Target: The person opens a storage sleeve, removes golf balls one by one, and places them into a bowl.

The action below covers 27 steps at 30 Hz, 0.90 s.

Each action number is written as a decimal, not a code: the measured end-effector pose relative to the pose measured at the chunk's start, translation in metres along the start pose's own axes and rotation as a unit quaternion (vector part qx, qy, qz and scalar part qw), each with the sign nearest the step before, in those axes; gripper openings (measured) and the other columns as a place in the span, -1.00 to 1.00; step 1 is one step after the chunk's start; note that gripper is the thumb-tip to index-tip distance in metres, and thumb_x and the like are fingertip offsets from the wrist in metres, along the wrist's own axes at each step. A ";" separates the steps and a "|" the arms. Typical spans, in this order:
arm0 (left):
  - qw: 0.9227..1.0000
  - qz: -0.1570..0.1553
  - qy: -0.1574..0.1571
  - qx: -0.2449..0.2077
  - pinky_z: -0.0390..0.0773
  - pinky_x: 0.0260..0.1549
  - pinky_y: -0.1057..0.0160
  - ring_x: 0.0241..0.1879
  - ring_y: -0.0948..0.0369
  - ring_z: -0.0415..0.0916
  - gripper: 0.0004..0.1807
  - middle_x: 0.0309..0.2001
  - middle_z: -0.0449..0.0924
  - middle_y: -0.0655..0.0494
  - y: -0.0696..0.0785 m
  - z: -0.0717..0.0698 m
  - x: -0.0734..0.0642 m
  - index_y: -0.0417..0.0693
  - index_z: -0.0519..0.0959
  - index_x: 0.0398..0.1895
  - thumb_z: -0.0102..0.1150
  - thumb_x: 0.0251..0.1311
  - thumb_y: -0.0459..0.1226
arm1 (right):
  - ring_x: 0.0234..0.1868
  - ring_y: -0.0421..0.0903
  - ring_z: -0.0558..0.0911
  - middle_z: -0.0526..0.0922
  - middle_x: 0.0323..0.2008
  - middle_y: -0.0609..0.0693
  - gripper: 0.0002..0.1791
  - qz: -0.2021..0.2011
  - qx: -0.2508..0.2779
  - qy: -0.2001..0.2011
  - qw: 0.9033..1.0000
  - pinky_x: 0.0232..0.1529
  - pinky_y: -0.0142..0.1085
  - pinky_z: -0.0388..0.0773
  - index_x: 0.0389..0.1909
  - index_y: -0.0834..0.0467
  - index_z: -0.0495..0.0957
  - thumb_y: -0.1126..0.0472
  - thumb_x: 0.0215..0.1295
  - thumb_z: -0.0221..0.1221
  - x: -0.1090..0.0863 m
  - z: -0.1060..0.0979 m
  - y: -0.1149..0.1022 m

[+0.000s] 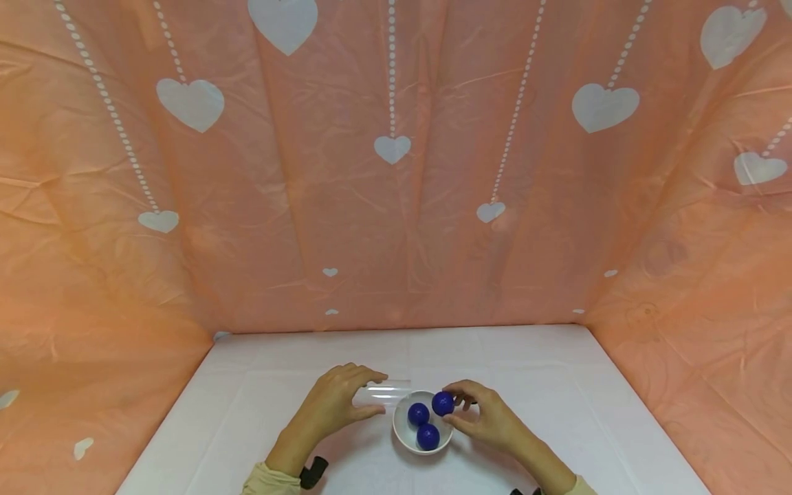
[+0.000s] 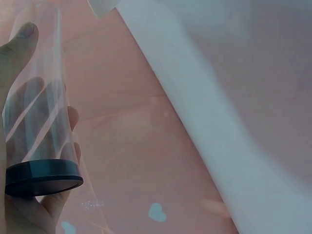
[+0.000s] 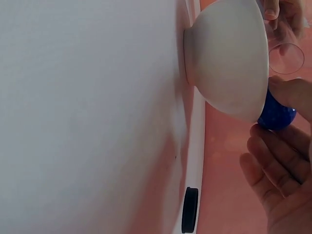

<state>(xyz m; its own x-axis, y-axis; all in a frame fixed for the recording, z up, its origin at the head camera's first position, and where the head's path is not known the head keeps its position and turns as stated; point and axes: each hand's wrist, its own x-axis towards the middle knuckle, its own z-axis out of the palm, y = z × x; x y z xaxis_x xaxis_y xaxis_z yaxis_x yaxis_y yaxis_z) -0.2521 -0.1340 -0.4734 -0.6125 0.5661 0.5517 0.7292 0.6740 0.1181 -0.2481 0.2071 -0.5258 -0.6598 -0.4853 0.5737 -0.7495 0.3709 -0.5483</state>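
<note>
My left hand (image 1: 334, 402) grips a clear cylindrical tube (image 1: 388, 393), which lies sideways with its open mouth toward the bowl. In the left wrist view, a black cap (image 2: 44, 178) closes the tube's other end. A white bowl (image 1: 402, 433) stands on the table between the hands. Two dark blue balls (image 1: 427, 436) are inside it. My right hand (image 1: 491, 418) pinches a third blue ball (image 1: 442, 403) at the bowl's far right rim. The right wrist view shows this ball partly hidden behind the bowl and thumb. I see nothing inside the tube.
A black round lid (image 3: 190, 210) rests on the table near the right hand, mostly hidden behind the fingers in the head view. The white tabletop (image 1: 526, 364) is bordered by orange cloth walls (image 1: 396, 227) with white hearts at the back and both sides.
</note>
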 end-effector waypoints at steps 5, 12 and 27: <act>1.000 -0.010 -0.006 -0.002 0.73 -0.02 0.07 -0.12 0.26 0.69 -0.43 -0.07 0.79 0.29 0.000 0.000 -0.001 0.13 0.75 0.12 0.66 0.04 0.08 | -0.23 -0.14 0.66 0.75 -0.11 -0.09 -0.56 -0.021 -0.006 -0.003 1.000 -0.21 -0.31 0.68 0.08 0.17 0.67 0.35 0.18 0.55 0.002 0.002 -0.001; 1.000 -0.027 0.003 -0.003 0.69 0.00 0.02 -0.05 0.21 0.68 -0.42 0.01 0.77 0.24 -0.002 0.003 -0.001 0.16 0.75 0.13 0.68 0.03 0.07 | -0.24 -0.08 0.66 0.75 -0.15 0.01 -0.63 -0.042 -0.014 0.009 0.999 -0.24 -0.31 0.69 -0.01 0.22 0.68 0.44 0.17 0.51 0.004 0.003 -0.001; 0.993 -0.105 -0.023 -0.042 0.59 0.20 -0.08 0.09 0.15 0.64 -0.49 0.02 0.73 0.32 -0.019 0.014 -0.006 0.18 0.72 0.13 0.64 0.13 0.01 | -0.25 -0.04 0.72 0.74 -0.18 0.02 -0.58 -0.017 -0.042 0.058 0.997 -0.16 -0.22 0.72 0.06 0.10 0.66 0.47 0.23 0.46 -0.005 -0.012 0.007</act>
<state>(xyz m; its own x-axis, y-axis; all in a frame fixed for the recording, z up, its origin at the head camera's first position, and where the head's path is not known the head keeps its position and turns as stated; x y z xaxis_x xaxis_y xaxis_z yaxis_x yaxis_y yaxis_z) -0.2662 -0.1436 -0.4907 -0.7660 0.4399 0.4688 0.6057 0.7383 0.2968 -0.2507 0.2216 -0.5257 -0.6322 -0.4051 0.6604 -0.7700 0.4235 -0.4773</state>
